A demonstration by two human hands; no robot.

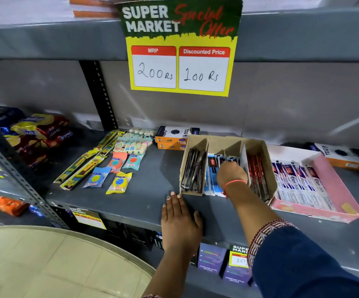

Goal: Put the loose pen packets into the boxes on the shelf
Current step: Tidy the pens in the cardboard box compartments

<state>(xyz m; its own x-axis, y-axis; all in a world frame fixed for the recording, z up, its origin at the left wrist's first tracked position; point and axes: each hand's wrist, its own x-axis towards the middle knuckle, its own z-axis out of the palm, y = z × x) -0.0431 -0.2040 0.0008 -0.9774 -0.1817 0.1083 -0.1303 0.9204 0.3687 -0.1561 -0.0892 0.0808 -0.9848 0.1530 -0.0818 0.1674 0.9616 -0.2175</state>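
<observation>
Right hand (231,172) buried in the blue packets (211,179), grip hidden; left hand (179,220) flat, empty. Square packets upright in the box (260,147).

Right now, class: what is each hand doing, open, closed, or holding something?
Left hand: open, flat on the shelf edge, holding nothing.
Right hand: in the cardboard box among the blue pen packets; grip cannot be told.

grey metal shelving (144,203) | grey back panel (281,97) | beige tiled floor (51,265)
</observation>
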